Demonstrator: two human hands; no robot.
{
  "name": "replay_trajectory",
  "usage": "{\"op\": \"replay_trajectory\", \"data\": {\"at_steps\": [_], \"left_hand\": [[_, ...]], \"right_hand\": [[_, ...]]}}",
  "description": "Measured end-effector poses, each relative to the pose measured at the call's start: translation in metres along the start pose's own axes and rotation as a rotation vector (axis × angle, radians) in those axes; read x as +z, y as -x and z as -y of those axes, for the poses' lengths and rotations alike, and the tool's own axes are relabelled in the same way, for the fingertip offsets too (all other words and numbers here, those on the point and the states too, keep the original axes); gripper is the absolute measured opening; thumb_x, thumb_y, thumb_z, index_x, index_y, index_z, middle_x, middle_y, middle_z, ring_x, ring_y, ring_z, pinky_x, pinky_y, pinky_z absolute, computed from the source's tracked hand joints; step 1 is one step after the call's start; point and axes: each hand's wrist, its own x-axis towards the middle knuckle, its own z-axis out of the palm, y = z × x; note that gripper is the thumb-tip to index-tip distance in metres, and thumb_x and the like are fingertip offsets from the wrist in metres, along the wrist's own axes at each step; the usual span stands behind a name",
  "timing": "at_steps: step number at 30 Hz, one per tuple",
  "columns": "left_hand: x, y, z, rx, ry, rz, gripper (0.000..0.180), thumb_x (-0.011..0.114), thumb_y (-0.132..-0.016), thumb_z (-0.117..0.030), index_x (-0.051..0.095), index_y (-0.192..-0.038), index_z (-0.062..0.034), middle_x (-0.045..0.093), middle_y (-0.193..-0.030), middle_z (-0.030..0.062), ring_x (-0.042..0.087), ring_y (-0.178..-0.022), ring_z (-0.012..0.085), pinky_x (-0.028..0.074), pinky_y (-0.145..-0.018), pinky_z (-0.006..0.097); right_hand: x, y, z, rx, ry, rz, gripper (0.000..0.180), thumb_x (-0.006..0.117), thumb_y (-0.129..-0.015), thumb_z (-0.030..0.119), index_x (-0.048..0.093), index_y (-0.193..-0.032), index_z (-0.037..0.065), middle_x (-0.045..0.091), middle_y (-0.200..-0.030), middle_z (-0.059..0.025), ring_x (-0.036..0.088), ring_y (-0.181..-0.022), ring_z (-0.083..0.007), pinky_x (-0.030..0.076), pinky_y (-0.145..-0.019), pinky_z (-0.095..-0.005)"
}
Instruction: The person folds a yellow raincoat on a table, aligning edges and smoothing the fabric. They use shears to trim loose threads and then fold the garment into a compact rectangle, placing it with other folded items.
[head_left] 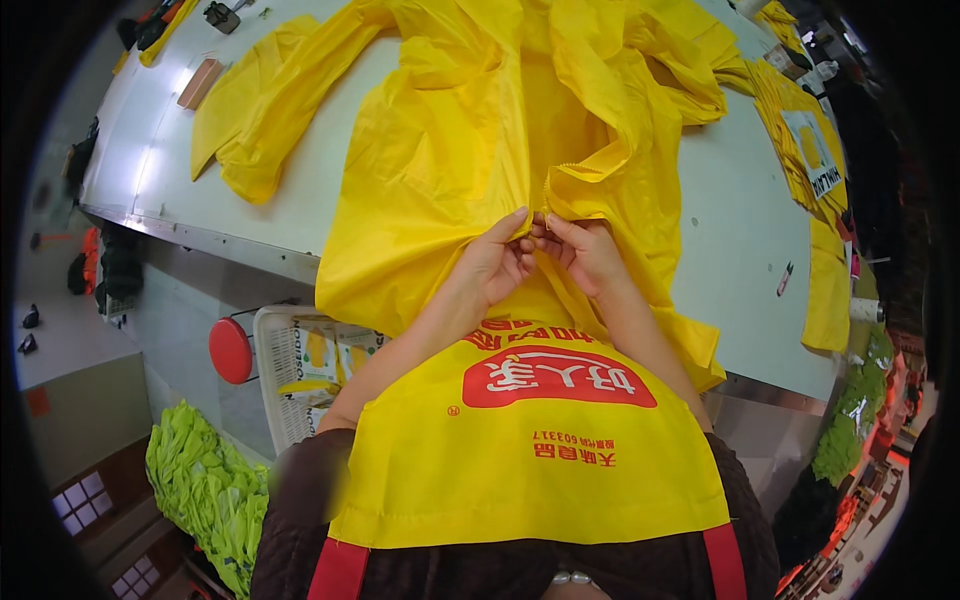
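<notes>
A large yellow jacket (pixel 450 150) lies spread over a white table (pixel 740 220), its lower part hanging over the near edge toward me. My left hand (pixel 497 260) and my right hand (pixel 583 250) meet at the bottom of its front zipper opening, fingertips pinching the fabric edges together. Both hands grip the jacket's hem at the zipper's lower end. A yellow apron with a red patch (pixel 530 440) covers my chest below the hands.
More yellow garments (pixel 810 160) lie along the table's right side. A white basket (pixel 285 370) and a red round stool (pixel 231 350) stand under the table at left, beside a heap of light green fabric (pixel 205 490). Small tools (pixel 200 82) sit at the far left.
</notes>
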Motion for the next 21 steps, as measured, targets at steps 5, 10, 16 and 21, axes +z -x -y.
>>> {"op": "replay_trajectory", "data": {"at_steps": [5, 10, 16, 21], "left_hand": [[-0.001, -0.004, 0.005, 0.074, -0.155, -0.061, 0.017, 0.058, -0.088, -0.026, 0.058, -0.097, -0.0112, 0.056, -0.082, -0.0024, 0.05, -0.069, 0.008, 0.044, -0.058, 0.021], [0.003, 0.001, -0.002, -0.001, -0.21, 0.055, 0.017, 0.056, -0.089, -0.028, 0.058, -0.098, -0.0133, 0.057, -0.085, -0.0022, 0.052, -0.075, 0.0084, 0.044, -0.062, 0.025], [-0.016, -0.007, -0.016, 0.021, -0.228, 0.084, 0.016, 0.064, -0.084, -0.018, 0.058, -0.096, -0.0076, 0.06, -0.084, 0.0015, 0.056, -0.074, 0.0094, 0.043, -0.058, 0.02], [-0.021, -0.007, -0.019, 0.029, -0.163, 0.128, 0.017, 0.064, -0.082, -0.012, 0.058, -0.096, -0.006, 0.062, -0.087, 0.0038, 0.059, -0.077, 0.0128, 0.049, -0.066, 0.022]], "right_hand": [[0.007, 0.003, -0.001, -0.085, -0.052, 0.016, 0.02, 0.055, -0.085, 0.005, 0.054, -0.106, 0.005, 0.06, -0.096, -0.0051, 0.058, -0.086, -0.0157, 0.048, -0.074, -0.0297], [0.009, 0.006, 0.002, -0.142, -0.056, 0.032, 0.022, 0.056, -0.085, 0.004, 0.053, -0.107, 0.006, 0.059, -0.098, -0.0048, 0.057, -0.089, -0.016, 0.048, -0.076, -0.0304], [0.0, 0.008, -0.003, -0.091, 0.007, -0.097, 0.019, 0.06, -0.083, 0.005, 0.056, -0.101, 0.007, 0.059, -0.091, -0.0014, 0.056, -0.08, -0.0113, 0.046, -0.068, -0.0254], [0.009, 0.024, -0.005, -0.059, 0.01, -0.073, 0.014, 0.064, -0.081, 0.007, 0.059, -0.094, 0.007, 0.058, -0.077, 0.0005, 0.054, -0.066, -0.0092, 0.044, -0.057, -0.0208]]}}
